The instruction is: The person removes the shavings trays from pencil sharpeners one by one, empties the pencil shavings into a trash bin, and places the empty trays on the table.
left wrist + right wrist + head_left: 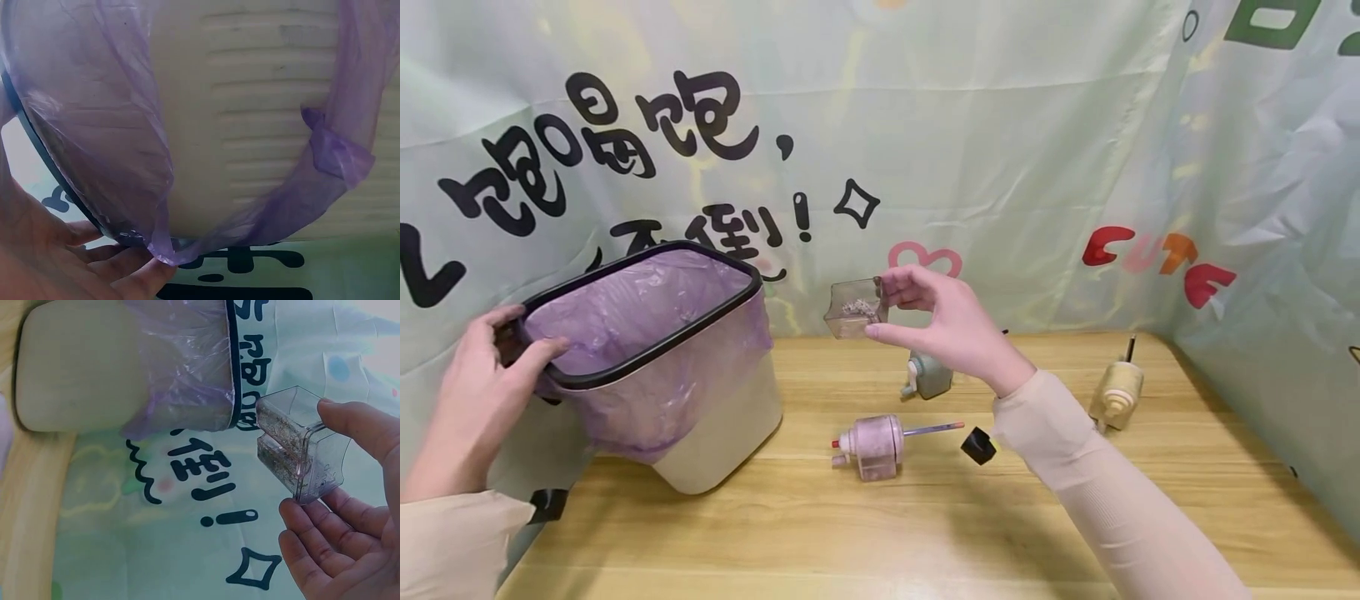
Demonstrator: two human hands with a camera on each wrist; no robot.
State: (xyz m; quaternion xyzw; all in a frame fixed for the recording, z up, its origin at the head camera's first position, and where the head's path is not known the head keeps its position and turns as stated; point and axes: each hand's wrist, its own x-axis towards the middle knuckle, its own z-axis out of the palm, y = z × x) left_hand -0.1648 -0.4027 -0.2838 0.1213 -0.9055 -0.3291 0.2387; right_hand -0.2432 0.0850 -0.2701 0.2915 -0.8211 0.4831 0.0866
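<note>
Nearest to the head camera, pale sleeves cover both forearms, the right sleeve (1120,492) the longer stretch from where I stand. Past its cuff, the right hand (955,325) pinches a small clear box (850,323) between thumb and fingertips, parted just enough to take it; pale shavings (859,308) lie inside. What matters is the bin (730,425): it is to the left of the right hand and its box, the box being just beside the rim's far right corner, above the table (940,542). Its mouth is longer than wide, the long axis slanting from the left hand (475,392) away toward that corner. That hand grips the rim at the near left corner over a purple liner (658,404), so it is the closer one to the bin. Below the right hand lie a pink sharpener (876,450) with a pencil (932,430) and a black piece (978,447); a grey-green sharpener (934,377) is partly behind it, a yellow one (1117,396) off to its right.

From the left wrist, fingers curl beneath the rim and bunched liner.

From the right wrist, the box is held clear of the bin, thumb opposite fingers; I can't tell which side is open.
</note>
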